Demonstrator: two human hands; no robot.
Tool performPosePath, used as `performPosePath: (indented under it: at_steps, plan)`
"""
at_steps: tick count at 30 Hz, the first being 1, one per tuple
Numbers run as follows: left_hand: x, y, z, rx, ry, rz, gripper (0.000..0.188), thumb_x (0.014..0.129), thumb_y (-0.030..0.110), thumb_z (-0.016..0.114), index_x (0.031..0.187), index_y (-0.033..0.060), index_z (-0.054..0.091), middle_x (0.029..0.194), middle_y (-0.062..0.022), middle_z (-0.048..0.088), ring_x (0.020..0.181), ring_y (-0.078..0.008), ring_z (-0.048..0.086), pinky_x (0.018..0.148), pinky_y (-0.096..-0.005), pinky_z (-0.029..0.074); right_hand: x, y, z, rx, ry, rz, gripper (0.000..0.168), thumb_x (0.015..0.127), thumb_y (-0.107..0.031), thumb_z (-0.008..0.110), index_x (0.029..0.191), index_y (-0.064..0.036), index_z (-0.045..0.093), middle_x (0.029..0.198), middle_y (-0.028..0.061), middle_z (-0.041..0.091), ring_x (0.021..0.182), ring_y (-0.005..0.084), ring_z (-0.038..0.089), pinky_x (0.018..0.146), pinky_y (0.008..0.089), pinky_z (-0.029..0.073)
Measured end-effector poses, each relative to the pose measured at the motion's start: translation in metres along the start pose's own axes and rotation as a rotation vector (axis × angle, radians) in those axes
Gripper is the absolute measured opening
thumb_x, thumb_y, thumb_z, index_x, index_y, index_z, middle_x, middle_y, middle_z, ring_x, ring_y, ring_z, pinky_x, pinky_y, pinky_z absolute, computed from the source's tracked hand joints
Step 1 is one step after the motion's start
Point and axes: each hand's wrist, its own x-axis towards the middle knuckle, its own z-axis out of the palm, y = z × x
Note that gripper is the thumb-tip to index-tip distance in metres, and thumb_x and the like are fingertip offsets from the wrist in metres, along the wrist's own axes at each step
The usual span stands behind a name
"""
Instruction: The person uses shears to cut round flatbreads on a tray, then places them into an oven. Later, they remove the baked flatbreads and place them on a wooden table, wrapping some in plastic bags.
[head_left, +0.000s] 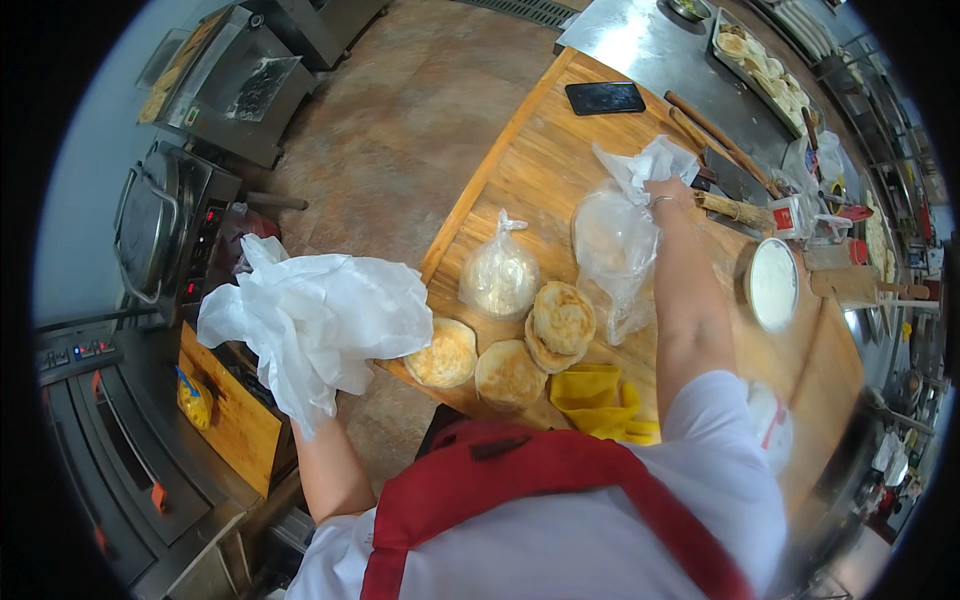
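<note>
Crumpled white plastic bagging (330, 315) covers my left hand, held out at the left past the wooden worktable's edge. The hand itself is hidden; only the wrist and forearm show below. My right hand (673, 193) grips a bunched white plastic bag (651, 163) on the table. Against that wrist lies a clear plastic bag (611, 232) with something pale and round inside. Between my arms stands a knotted clear bag (500, 277) of flatbreads. Nearer me are a browned flatbread (441, 354), another flatbread (511, 375) and a small stack of flatbreads (564, 319).
A yellow cloth (596, 401) lies at the front edge. A phone (604, 98), a cleaver (735, 178) and wooden rolling pins (721, 146) lie farther back. At right stands a bowl of white powder (773, 285). A round electric griddle (154, 217) is at left.
</note>
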Motion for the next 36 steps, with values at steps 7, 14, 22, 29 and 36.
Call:
performPosePath:
  at_steps: [7,14,22,29,36]
  plan:
    - [0.015,0.002,0.007,-0.001,-0.054,-0.02,0.042,0.096,0.026,0.057,0.131,0.0023,0.056,0.126,-0.0144,0.062,0.111,-0.0281,0.064,0.097,-0.0441,0.053,-0.032,0.014,-0.038,0.55,0.292,-0.298,0.04,0.078,-0.022,0.07,0.111,-0.001,0.064,0.107,0.0235,0.068,0.103,0.036,0.065,0.091,0.0424,0.048]
    - [0.029,-0.004,0.029,-0.038,-0.231,-0.15,0.041,0.096,0.026,0.058,0.13,0.0024,0.056,0.125,-0.0141,0.063,0.11,-0.0281,0.064,0.097,-0.0441,0.052,-0.193,-0.051,-0.175,0.935,0.38,-0.889,0.065,0.079,0.0,0.07,0.14,-0.001,0.047,0.133,0.0152,0.057,0.124,0.0237,0.055,0.105,0.0349,0.043]
    - [0.036,-0.015,0.048,-0.041,-0.503,-0.348,0.041,0.095,0.025,0.059,0.129,0.0025,0.057,0.124,-0.0138,0.063,0.11,-0.0281,0.064,0.098,-0.0442,0.052,-0.396,-0.169,-0.135,0.933,-0.739,-0.754,0.04,0.087,-0.016,0.062,0.126,-0.006,0.058,0.113,0.0105,0.069,0.1,0.0262,0.066,0.088,0.036,0.051]
    - [0.032,0.014,-0.016,-0.13,-0.528,-0.402,0.04,0.095,0.024,0.06,0.129,0.0026,0.058,0.123,-0.0135,0.064,0.109,-0.0281,0.065,0.098,-0.0443,0.052,-0.436,-0.181,-0.095,0.968,-0.9,-0.792,0.037,0.089,-0.019,0.061,0.125,-0.006,0.058,0.109,0.0091,0.068,0.097,0.024,0.065,0.083,0.0357,0.051]
    - [0.041,0.038,-0.098,-0.308,-0.432,-0.4,0.04,0.094,0.024,0.061,0.128,0.0027,0.059,0.122,-0.0133,0.065,0.109,-0.0281,0.065,0.098,-0.0444,0.052,-0.49,-0.234,-0.055,1.052,-1.355,-0.627,0.035,0.091,-0.021,0.06,0.123,-0.006,0.059,0.106,0.0077,0.068,0.093,0.0217,0.065,0.078,0.0354,0.052]
